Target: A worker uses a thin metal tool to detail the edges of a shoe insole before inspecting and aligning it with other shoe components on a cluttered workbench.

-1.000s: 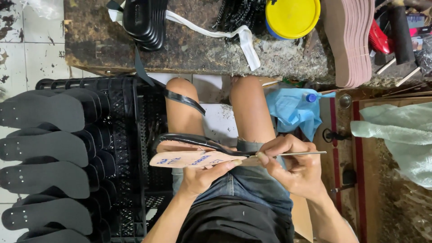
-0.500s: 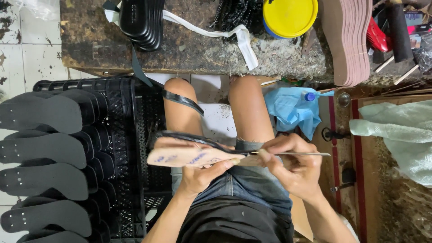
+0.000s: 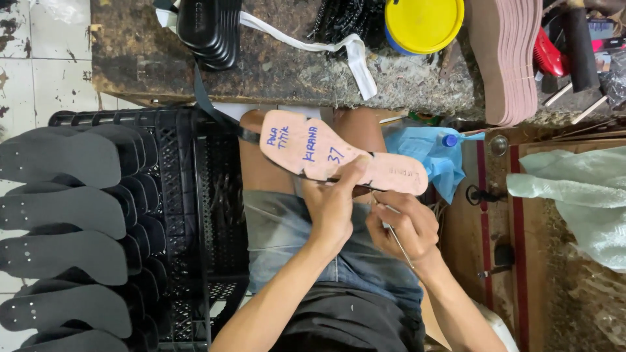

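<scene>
My left hand [image 3: 334, 207] grips a tan sandal insole [image 3: 326, 151] over my lap, its flat face turned up toward me and showing blue handwriting. A black strap [image 3: 225, 124] hangs off its left end. My right hand [image 3: 405, 227] sits just below the insole's right end and pinches a thin metal tool [image 3: 399, 242], whose tip is at the insole's edge. Both hands are above my knees and denim shorts [image 3: 293, 228].
A black plastic crate [image 3: 189, 215] at my left carries rows of dark grey soles [image 3: 62, 208]. The worn bench [image 3: 287, 62] ahead holds stacked black soles [image 3: 208, 29], a yellow-lidded tub [image 3: 424, 23] and tan insoles [image 3: 508, 58]. Blue cloth [image 3: 424, 153] lies right.
The insole has turned from nearly edge-on to face up and lifted toward the bench. My right hand stays at its right end with the tool, now lower and closer in.
</scene>
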